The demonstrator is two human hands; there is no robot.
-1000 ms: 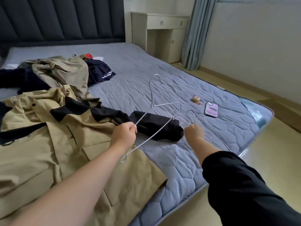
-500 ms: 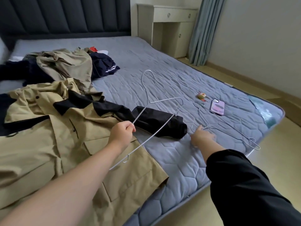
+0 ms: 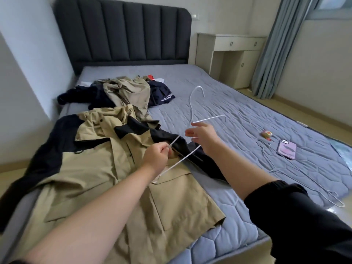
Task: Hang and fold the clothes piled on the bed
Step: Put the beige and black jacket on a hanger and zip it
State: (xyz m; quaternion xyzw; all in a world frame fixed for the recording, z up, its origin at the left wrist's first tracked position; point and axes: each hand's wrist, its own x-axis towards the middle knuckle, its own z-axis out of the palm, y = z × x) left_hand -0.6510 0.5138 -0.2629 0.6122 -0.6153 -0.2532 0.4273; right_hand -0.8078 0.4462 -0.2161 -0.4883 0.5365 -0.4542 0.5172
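Tan and black, the jacket [image 3: 106, 168] lies spread flat and face up on the bed [image 3: 228, 103]. It is not yet on anything, so the task looks to be at its beginning. Beyond the jacket's collar a heap of clothes [image 3: 125, 92] in tan and dark blue sits crumpled and unsorted, with nothing in it folded or hung. A white wire hanger [image 3: 191, 111] is held in the air just above the jacket's black right sleeve, its hook pointing up and away from the jacket. The left hand [image 3: 158, 155] pinches one sloping arm of the wire between thumb and curled fingers over the jacket's chest, and the long bottom bar slants down past that wrist. The right hand [image 3: 203, 137] is at the far side of the jacket, against the hanger's neck, with its fingers stretched out and loosely spread. Blur hides whether they actually touch the wire, but they are not closed round it. To the right of the jacket, well apart from it, a spare hanger [image 3: 263, 150] lies flat beside a phone [image 3: 287, 149]. What seems to remain is feeding the hanger into the jacket's shoulders, hanging it, and then working through the heap.
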